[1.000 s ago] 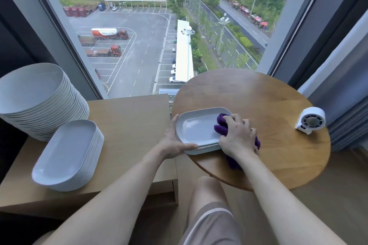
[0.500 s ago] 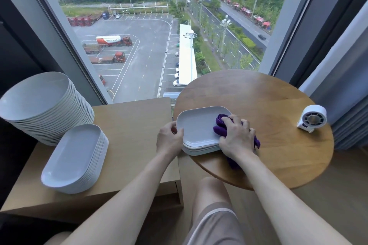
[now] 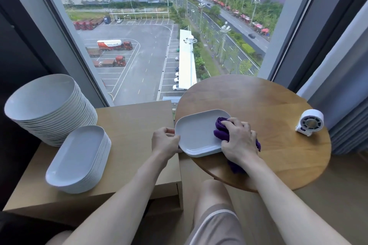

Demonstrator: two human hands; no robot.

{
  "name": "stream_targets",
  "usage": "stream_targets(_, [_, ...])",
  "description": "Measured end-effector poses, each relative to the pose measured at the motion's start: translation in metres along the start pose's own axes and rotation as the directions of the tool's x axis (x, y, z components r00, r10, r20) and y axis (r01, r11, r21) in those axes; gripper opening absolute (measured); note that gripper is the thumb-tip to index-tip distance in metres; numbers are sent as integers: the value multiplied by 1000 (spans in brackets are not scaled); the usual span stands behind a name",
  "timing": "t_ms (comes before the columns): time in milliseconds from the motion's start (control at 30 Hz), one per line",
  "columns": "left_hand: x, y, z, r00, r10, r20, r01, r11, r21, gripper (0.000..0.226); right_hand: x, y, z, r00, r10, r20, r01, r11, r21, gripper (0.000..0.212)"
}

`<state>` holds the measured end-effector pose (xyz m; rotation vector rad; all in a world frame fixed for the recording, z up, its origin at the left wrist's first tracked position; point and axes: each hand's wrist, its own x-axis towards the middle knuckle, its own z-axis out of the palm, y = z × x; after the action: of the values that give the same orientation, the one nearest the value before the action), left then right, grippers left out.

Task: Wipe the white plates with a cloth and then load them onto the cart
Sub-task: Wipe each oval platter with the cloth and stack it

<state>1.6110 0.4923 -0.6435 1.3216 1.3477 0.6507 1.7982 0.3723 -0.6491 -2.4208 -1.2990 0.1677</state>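
A white rounded-rectangular plate (image 3: pixel 196 133) lies on the near left part of the round wooden table (image 3: pixel 264 105); it seems to top a thin stack. My left hand (image 3: pixel 165 142) grips the plate's left rim with curled fingers. My right hand (image 3: pixel 240 141) clutches a bunched purple cloth (image 3: pixel 220 128) and presses it on the right side of the plate. A stack of white oblong plates (image 3: pixel 79 157) and a taller stack of round white plates (image 3: pixel 43 103) stand on the wooden cart top (image 3: pixel 137 125) at the left.
A small white fan (image 3: pixel 309 122) sits at the right edge of the round table. A large window rises behind both surfaces. A grey curtain hangs at the far right. My knee shows below the table edge.
My left hand went from lying flat at the plate's near-left corner to gripping its left rim. The right hand with the cloth shifted slightly on the plate. The camera tilted up a little.
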Motion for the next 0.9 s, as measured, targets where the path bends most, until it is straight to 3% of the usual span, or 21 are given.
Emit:
stream_targets(367, [-11, -45, -91, 991, -66, -119, 42, 981, -190, 10, -32, -53, -3, 978, -138, -157, 152, 985, 82, 63])
stream_targets(667, [-30, -76, -206, 938, -166, -305, 35, 919, -393, 13, -63, -136, 35, 970, -240, -32, 242, 956, 165, 64])
stream_targets(900, [-35, -93, -265, 842, -294, -453, 35, 867, -497, 15, -93, -191, 64, 925, -378, 38, 363, 908, 208, 61])
